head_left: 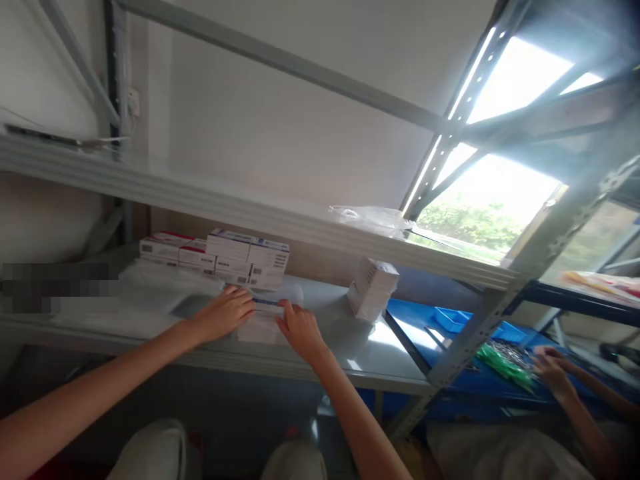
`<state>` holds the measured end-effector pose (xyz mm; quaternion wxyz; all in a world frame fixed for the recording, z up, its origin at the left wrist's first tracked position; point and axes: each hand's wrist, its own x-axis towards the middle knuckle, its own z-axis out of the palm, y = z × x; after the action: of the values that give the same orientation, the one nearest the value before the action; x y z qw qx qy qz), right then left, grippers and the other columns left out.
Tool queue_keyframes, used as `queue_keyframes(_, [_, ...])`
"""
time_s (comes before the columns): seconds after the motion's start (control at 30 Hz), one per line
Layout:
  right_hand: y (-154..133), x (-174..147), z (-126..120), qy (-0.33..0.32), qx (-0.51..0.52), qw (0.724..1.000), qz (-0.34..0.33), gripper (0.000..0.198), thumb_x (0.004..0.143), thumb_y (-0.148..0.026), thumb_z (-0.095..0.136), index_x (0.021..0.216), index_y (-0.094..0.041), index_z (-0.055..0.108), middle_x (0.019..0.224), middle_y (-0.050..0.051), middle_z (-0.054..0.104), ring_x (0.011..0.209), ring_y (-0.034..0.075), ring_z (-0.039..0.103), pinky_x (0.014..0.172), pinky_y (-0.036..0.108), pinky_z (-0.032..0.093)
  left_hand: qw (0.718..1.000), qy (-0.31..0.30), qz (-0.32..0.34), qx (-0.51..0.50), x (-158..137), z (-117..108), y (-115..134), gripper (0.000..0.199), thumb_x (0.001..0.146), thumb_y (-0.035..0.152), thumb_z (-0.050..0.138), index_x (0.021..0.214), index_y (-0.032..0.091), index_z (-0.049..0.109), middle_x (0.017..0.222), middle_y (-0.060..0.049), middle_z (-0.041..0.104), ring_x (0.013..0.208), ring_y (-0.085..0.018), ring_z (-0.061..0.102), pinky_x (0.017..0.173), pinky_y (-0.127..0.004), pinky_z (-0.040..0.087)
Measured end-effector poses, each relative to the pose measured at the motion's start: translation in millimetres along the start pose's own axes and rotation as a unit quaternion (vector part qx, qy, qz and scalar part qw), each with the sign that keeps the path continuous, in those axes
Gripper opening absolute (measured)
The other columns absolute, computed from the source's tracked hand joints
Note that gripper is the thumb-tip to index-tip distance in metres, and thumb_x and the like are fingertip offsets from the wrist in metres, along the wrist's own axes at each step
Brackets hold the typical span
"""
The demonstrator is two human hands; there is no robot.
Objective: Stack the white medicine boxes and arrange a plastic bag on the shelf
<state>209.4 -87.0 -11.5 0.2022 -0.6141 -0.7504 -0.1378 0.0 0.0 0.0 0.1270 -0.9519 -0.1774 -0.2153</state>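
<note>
My left hand (pixel 227 311) and my right hand (pixel 300 328) are at the front of a grey shelf. Between them is a small white box with a blue strip (pixel 267 305). The left fingers curl at its left end, and the right thumb and fingers pinch its right end. Clear plastic (pixel 263 328) lies just below the box; whether it wraps the box is too blurred to tell. Stacked white boxes with blue edges (pixel 250 257) stand right behind my hands. To their left are white boxes with red tops (pixel 170 245).
Crumpled clear plastic film (pixel 135 290) covers the shelf's left part. A stack of white boxes (pixel 373 290) stands to the right. Above runs an upper shelf beam (pixel 280 230). Beyond the perforated post (pixel 475 333), another person's hands (pixel 550 370) work beside a green bag (pixel 505 367).
</note>
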Motion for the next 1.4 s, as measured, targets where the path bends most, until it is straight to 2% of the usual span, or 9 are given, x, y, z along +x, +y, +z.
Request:
queue_keyframes(0.13, [0,-33,3,-0.038,0.003,0.998,0.043,0.029,0.092,-0.037,0.039,0.09,-0.021,0.062,0.072,0.008,0.067,0.064,0.02,0.062,0.059,0.026,0.038,0.997,-0.046,-0.056,-0.018,-37,16,19,0.031,0.094,0.021,0.032,0.083,0.019,0.061,0.083,-0.006,0.065,0.083,-0.021,0.06,0.082,-0.037,0.039])
queue_keyframes(0.27, [12,-54,27,-0.05,0.067,0.985,0.15,0.025,0.09,-0.03,0.041,0.086,-0.024,0.065,0.06,0.003,0.064,0.056,0.016,0.061,0.056,0.023,0.038,0.981,-0.055,-0.18,-0.049,-60,56,30,0.035,0.088,0.008,0.031,0.11,0.021,0.055,0.093,-0.007,0.068,0.086,-0.022,0.064,0.082,-0.038,0.041])
queue_keyframes(0.37, [26,-58,43,-0.04,0.186,0.961,0.201,0.024,0.086,-0.026,0.043,0.085,-0.025,0.066,0.049,-0.002,0.06,0.05,0.015,0.059,0.054,0.022,0.04,0.968,-0.048,-0.244,-0.042,-60,74,33,0.043,0.081,0.001,0.033,0.116,0.018,0.051,0.093,-0.01,0.068,0.084,-0.024,0.065,0.079,-0.038,0.044])
queue_keyframes(0.47, [38,-56,50,-0.055,0.272,0.932,0.232,0.026,0.084,-0.026,0.041,0.082,-0.023,0.066,0.051,-0.002,0.062,0.046,0.014,0.058,0.053,0.023,0.042,0.959,-0.036,-0.281,-0.022,-53,78,34,0.033,0.083,0.006,0.035,0.108,0.015,0.055,0.095,-0.013,0.066,0.084,-0.026,0.065,0.078,-0.04,0.045])
queue_keyframes(0.67, [50,-48,50,-0.007,0.263,0.915,0.305,0.031,0.082,-0.022,0.037,0.094,-0.019,0.065,0.062,0.002,0.067,0.051,0.017,0.063,0.054,0.025,0.043,0.936,-0.019,-0.337,-0.102,-41,83,26,0.031,0.093,0.019,0.028,0.115,0.017,0.051,0.113,-0.013,0.062,0.092,-0.023,0.064,0.077,-0.034,0.047])
queue_keyframes(0.83, [55,-25,52,0.037,0.212,0.934,0.285,0.036,0.085,-0.025,0.036,0.111,-0.021,0.061,0.061,0.001,0.067,0.051,0.017,0.062,0.06,0.026,0.043,0.907,0.039,-0.355,-0.223,-28,100,8,0.038,0.096,0.032,0.021,0.12,0.019,0.048,0.114,-0.01,0.063,0.104,-0.022,0.06,0.086,-0.033,0.044])
queue_keyframes(1.0, [71,4,65,0.026,0.178,0.943,0.281,0.033,0.086,-0.033,0.039,0.098,-0.023,0.069,0.078,0.006,0.071,0.072,0.021,0.065,0.062,0.027,0.041,0.874,0.068,-0.387,-0.286,-9,113,-17,0.042,0.095,0.038,0.021,0.109,0.018,0.055,0.105,-0.009,0.066,0.1,-0.023,0.061,0.086,-0.033,0.044])
queue_keyframes(1.2, [78,5,93,-0.025,0.219,0.932,0.287,0.032,0.085,-0.026,0.039,0.091,-0.018,0.069,0.089,0.006,0.07,0.084,0.02,0.062,0.072,0.026,0.044,0.891,0.024,-0.37,-0.26,1,126,-24,0.03,0.091,0.028,0.034,0.101,0.019,0.061,0.103,-0.009,0.066,0.1,-0.023,0.058,0.085,-0.032,0.043])
queue_keyframes(1.4, [66,-24,104,-0.025,0.136,0.956,0.258,0.037,0.079,-0.013,0.04,0.109,-0.018,0.062,0.11,0.009,0.062,0.107,0.023,0.052,0.089,0.032,0.037,0.931,0.029,-0.338,-0.134,-6,129,-14,0.027,0.082,0.011,0.045,0.105,0.014,0.059,0.101,-0.011,0.059,0.102,-0.024,0.051,0.092,-0.036,0.039])
